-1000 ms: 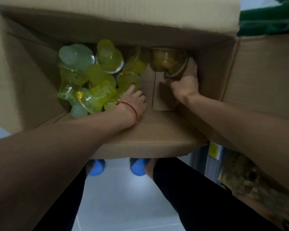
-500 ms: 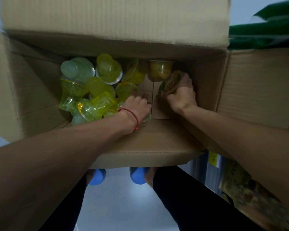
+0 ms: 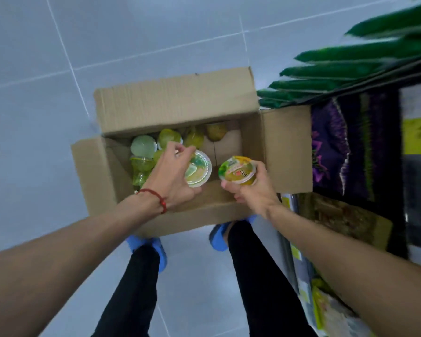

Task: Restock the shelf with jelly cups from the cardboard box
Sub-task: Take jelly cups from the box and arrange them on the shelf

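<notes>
An open cardboard box (image 3: 175,103) sits on the tiled floor in front of my feet. Several green and yellow jelly cups (image 3: 144,147) lie in its left half. My left hand (image 3: 173,176) grips a pale jelly cup (image 3: 199,170) by its rim, above the box. My right hand (image 3: 250,193) holds a yellow jelly cup (image 3: 237,170) with a green and yellow lid, also above the box, close to its right wall. The two held cups are a short gap apart.
A shelf (image 3: 406,166) stands to the right with green packets (image 3: 365,62) on top, purple packets (image 3: 350,147) below and brown packets (image 3: 343,217) lower down. Grey floor tiles (image 3: 34,117) surround the box. My blue shoes (image 3: 219,237) stand at its near side.
Both hands have risen out of the box, each with a jelly cup in it. My head has pulled back and up, so the whole box and the floor now show.
</notes>
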Motion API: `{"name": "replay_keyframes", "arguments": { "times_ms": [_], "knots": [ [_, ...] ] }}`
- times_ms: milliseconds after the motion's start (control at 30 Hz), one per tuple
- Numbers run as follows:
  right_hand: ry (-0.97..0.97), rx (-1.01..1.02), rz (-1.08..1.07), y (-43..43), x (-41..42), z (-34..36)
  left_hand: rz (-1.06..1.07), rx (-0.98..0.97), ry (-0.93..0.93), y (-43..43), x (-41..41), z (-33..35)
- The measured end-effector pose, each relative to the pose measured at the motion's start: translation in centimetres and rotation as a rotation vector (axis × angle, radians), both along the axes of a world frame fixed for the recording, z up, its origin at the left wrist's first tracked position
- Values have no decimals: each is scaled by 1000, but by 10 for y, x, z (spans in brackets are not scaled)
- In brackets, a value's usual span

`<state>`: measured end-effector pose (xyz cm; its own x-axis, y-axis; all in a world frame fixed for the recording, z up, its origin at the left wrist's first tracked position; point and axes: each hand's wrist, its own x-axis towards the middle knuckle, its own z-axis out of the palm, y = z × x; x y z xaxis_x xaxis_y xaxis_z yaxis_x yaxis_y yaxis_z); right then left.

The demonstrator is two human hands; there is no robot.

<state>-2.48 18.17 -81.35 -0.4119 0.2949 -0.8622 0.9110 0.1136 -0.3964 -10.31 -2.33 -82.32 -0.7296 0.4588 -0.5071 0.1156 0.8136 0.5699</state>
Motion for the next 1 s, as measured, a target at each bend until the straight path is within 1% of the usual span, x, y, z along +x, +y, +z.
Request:
{"name": "replay_keyframes", "arguments": {
  "times_ms": [100, 200, 267, 333, 433, 533, 633, 800, 1000],
  "knots": [
    [44, -15, -60, -16, 11, 43, -84, 58, 48, -9, -17, 42],
    [135, 71, -105, -37, 21, 94, -211, 147, 95, -13, -37, 98],
    [188, 104, -166, -50, 30, 120, -256, 183, 112, -13, -46, 134],
    [243, 97, -268, -65, 41, 149, -316, 220, 138, -14, -47, 170],
    [360, 37, -478, -87, 62, 192, -386, 292, 208, -17, -41, 218],
    [471, 18, -638, -102, 88, 239, -425, 346, 225, -16, -25, 265],
    [542, 57, -722, -109, 117, 279, -455, 410, 215, -8, 0, 309],
    [643, 167, -743, -110, 171, 346, -484, 440, 256, 5, 50, 376],
    [754, 365, -788, -117, 247, 437, -494, 493, 313, 22, 117, 463]
  ]
}}
